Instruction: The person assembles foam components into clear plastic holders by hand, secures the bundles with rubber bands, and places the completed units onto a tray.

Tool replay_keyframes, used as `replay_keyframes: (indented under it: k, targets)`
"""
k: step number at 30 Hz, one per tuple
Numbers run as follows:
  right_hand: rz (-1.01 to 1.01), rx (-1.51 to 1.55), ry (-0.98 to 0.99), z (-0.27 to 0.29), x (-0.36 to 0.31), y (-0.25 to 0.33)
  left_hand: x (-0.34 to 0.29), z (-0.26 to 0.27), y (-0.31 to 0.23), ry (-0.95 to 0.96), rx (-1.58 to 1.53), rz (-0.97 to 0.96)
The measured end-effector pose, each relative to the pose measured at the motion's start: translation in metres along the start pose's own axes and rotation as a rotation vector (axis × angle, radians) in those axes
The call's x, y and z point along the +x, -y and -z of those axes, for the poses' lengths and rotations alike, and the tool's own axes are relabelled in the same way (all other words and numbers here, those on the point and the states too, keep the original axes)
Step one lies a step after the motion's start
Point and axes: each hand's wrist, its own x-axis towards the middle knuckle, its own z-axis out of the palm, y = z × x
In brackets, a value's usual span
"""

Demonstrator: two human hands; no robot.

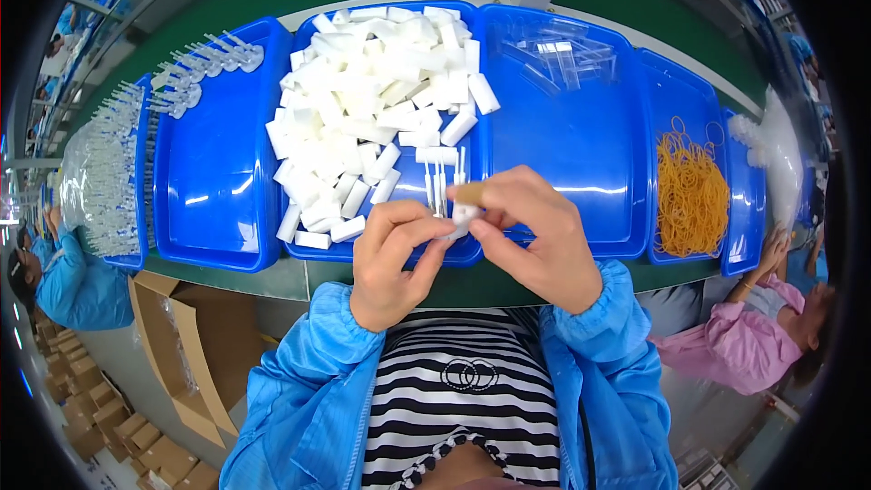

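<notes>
Together, both hands [395,259] [540,227] (white piece [464,215] between)

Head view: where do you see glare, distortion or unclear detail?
In the head view, glare streaks mark the blue trays; the heap of white blocks looks nearly washed out; fisheye distortion bends the tray row, with black corners; the white piece between left hand and right hand is too small for fine detail.
</notes>
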Motion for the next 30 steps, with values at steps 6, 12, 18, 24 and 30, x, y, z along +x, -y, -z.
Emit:
replay_keyframes:
  k: [6, 12, 18, 24, 30]
  targets:
    - [-0.080, -0.014, 0.148, 0.016, -0.003, -0.016, 0.001, -0.004, -0.003, 0.093, 0.002, 0.010]
    - [-0.360, 0.513, -0.322, 0.024, 0.002, -0.032, -0.003, 0.005, -0.004, 0.251, -0.037, -0.096]
    - [-0.291, 0.505, -0.152, 0.013, -0.010, -0.032, -0.002, 0.000, -0.004, 0.261, -0.069, -0.075]
    - [-0.249, 0.405, -0.036, -0.003, -0.019, -0.026, -0.005, 0.001, 0.003, 0.124, -0.025, -0.052]
    - [-0.054, 0.218, 0.052, -0.005, -0.007, -0.016, -0.015, 0.012, 0.013, 0.060, 0.014, -0.168]
